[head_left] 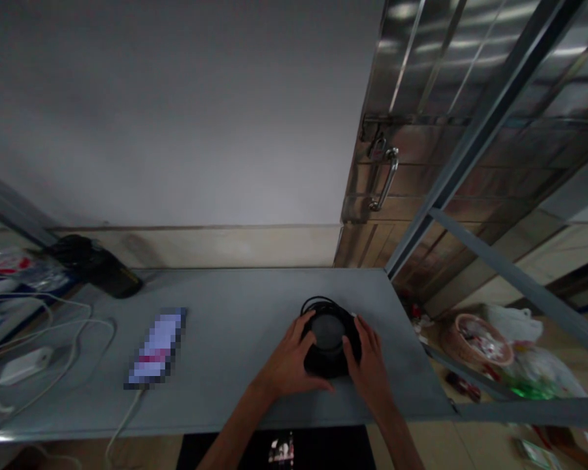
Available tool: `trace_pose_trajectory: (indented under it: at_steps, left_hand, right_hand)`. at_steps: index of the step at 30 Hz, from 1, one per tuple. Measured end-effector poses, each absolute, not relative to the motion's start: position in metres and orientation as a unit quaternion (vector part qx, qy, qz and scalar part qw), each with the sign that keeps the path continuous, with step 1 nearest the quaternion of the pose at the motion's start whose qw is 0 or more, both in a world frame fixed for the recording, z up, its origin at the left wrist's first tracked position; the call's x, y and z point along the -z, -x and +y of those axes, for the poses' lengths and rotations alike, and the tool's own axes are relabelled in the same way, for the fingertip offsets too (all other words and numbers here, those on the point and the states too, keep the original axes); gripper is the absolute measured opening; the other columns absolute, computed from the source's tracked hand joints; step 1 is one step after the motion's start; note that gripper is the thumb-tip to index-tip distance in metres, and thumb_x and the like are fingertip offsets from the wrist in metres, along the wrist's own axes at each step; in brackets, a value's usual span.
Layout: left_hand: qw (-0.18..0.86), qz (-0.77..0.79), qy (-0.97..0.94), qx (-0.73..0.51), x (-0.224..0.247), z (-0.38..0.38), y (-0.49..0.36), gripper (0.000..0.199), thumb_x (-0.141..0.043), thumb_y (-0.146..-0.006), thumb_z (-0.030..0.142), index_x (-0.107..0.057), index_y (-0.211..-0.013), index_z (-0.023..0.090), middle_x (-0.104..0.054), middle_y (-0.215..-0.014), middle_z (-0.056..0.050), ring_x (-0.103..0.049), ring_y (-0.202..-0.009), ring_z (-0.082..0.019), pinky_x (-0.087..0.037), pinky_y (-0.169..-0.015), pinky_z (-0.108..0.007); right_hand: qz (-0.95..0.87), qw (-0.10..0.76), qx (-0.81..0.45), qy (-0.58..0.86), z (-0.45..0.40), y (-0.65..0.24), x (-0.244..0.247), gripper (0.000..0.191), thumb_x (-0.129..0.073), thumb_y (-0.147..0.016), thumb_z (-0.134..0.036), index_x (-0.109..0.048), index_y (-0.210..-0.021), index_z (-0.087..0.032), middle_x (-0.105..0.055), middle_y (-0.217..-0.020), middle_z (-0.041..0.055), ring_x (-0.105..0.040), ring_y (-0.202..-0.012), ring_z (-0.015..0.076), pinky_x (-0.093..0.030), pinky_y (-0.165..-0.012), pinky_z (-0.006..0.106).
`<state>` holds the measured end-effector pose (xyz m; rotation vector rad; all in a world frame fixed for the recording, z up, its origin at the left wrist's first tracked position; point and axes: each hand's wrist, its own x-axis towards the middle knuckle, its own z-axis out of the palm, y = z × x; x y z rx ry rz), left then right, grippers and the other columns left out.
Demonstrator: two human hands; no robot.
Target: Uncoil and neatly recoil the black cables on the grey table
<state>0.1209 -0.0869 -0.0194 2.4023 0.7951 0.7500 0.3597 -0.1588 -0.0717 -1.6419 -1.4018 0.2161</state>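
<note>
A round black object [330, 334] with a dark grey disc in its middle rests on the grey tabletop near the right end. Thin black cord-like loops [318, 301] stick out at its far edge; what kind of object it is I cannot make out. My left hand [290, 358] grips the left side, its fingers curled over the rim and thumb stretched along the near edge. On the other side, my right hand [367, 358] holds the right rim, with fingers at the far right and thumb by the disc.
A phone [157, 349] with a white cable lies left of my hands. Further left are a white adapter [25, 365], tangled cables and a black bottle-like object [105, 267]. A metal post [451, 170] rises at the right corner; a pink basket [483, 339] sits below, beyond the edge.
</note>
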Motion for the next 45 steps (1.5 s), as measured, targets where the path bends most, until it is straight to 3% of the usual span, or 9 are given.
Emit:
trace_pose_trajectory:
  at_steps: [5,8,11,14,16,23,29,37,45]
  left_hand:
    - [0.291,0.328,-0.837,-0.328,0.017,-0.102,-0.123,0.050,-0.087,-0.094,0.060,-0.062,-0.118,0.024,-0.003,-0.192,-0.019,-0.032,-0.172,-0.043,-0.045,-0.132,-0.060]
    - [0.293,0.381,-0.801,-0.357,0.026,-0.108,-0.129,0.035,-0.067,-0.111,0.046,-0.058,-0.137,0.025,-0.011,-0.192,-0.018,-0.041,-0.168,-0.036,-0.046,-0.132,-0.057]
    - [0.290,0.406,-0.787,-0.362,0.036,-0.107,-0.134,0.054,-0.049,-0.118,0.036,-0.035,-0.169,0.027,-0.036,-0.184,-0.018,-0.041,-0.169,-0.030,-0.041,-0.136,-0.059]
    - [0.286,0.408,-0.790,-0.357,0.042,-0.104,-0.136,0.078,-0.044,-0.119,0.034,0.001,-0.182,0.028,-0.035,-0.185,-0.018,-0.034,-0.172,-0.030,-0.038,-0.138,-0.061]
    - [0.283,0.406,-0.796,-0.348,0.042,-0.102,-0.136,0.083,-0.045,-0.119,0.034,0.008,-0.182,0.030,-0.032,-0.187,-0.017,-0.034,-0.172,-0.031,-0.038,-0.137,-0.063]
    - [0.267,0.411,-0.807,-0.329,0.036,-0.097,-0.124,0.081,-0.056,-0.116,0.046,-0.013,-0.183,0.032,-0.045,-0.179,-0.017,-0.043,-0.166,-0.035,-0.041,-0.134,-0.067]
    - [0.259,0.433,-0.796,-0.335,0.020,-0.106,-0.096,0.070,-0.048,-0.119,0.042,-0.018,-0.182,0.038,-0.045,-0.179,-0.013,-0.043,-0.166,-0.033,-0.041,-0.135,-0.065]
    - [0.140,0.519,-0.754,-0.377,0.026,-0.126,0.004,0.045,-0.056,-0.115,0.040,-0.057,-0.159,0.031,-0.065,-0.158,-0.011,-0.063,-0.149,-0.033,-0.054,-0.125,-0.061]
    - [0.063,0.592,-0.695,-0.404,0.047,-0.129,0.050,0.039,-0.053,-0.116,0.044,-0.062,-0.149,0.027,-0.071,-0.144,-0.014,-0.070,-0.136,-0.034,-0.060,-0.116,-0.061]
  right_hand:
    - [-0.577,0.469,-0.103,0.661,-0.166,-0.366,0.066,0.055,-0.054,-0.116,-0.050,-0.053,-0.165,-0.025,-0.062,-0.160,0.0141,-0.057,-0.150,0.0314,-0.048,-0.126,0.058]
    - [-0.581,0.479,-0.101,0.650,-0.171,-0.365,0.062,0.052,-0.054,-0.116,-0.048,-0.054,-0.163,-0.026,-0.060,-0.162,0.0132,-0.056,-0.152,0.0304,-0.048,-0.127,0.057]
    - [-0.582,0.489,-0.095,0.643,-0.173,-0.361,0.061,0.050,-0.055,-0.117,-0.048,-0.056,-0.162,-0.027,-0.058,-0.165,0.0131,-0.053,-0.154,0.0305,-0.047,-0.128,0.058]
    - [-0.590,0.478,-0.083,0.645,-0.171,-0.356,0.062,0.059,-0.060,-0.115,-0.052,-0.049,-0.168,-0.028,-0.053,-0.169,0.0139,-0.047,-0.158,0.0328,-0.044,-0.129,0.062]
    - [-0.595,0.472,-0.068,0.647,-0.169,-0.354,0.065,0.064,-0.062,-0.114,-0.052,-0.045,-0.171,-0.029,-0.052,-0.169,0.0140,-0.045,-0.159,0.0335,-0.043,-0.130,0.064]
    - [-0.606,0.467,-0.041,0.643,-0.171,-0.356,0.068,0.060,-0.058,-0.116,-0.050,-0.044,-0.172,-0.032,-0.049,-0.172,0.0140,-0.043,-0.160,0.0347,-0.044,-0.127,0.066]
    - [-0.603,0.467,-0.028,0.646,-0.188,-0.370,0.059,0.057,-0.056,-0.117,-0.048,-0.046,-0.170,-0.030,-0.047,-0.174,0.0150,-0.042,-0.162,0.0356,-0.041,-0.128,0.067]
    - [-0.563,0.468,0.014,0.681,-0.217,-0.413,0.068,0.052,-0.057,-0.116,-0.051,-0.056,-0.159,-0.023,-0.059,-0.160,0.0195,-0.055,-0.151,0.0389,-0.044,-0.123,0.067]
    - [-0.531,0.467,0.015,0.706,-0.217,-0.406,0.070,0.054,-0.055,-0.115,-0.057,-0.059,-0.154,-0.019,-0.065,-0.153,0.0209,-0.062,-0.143,0.0383,-0.051,-0.118,0.061]
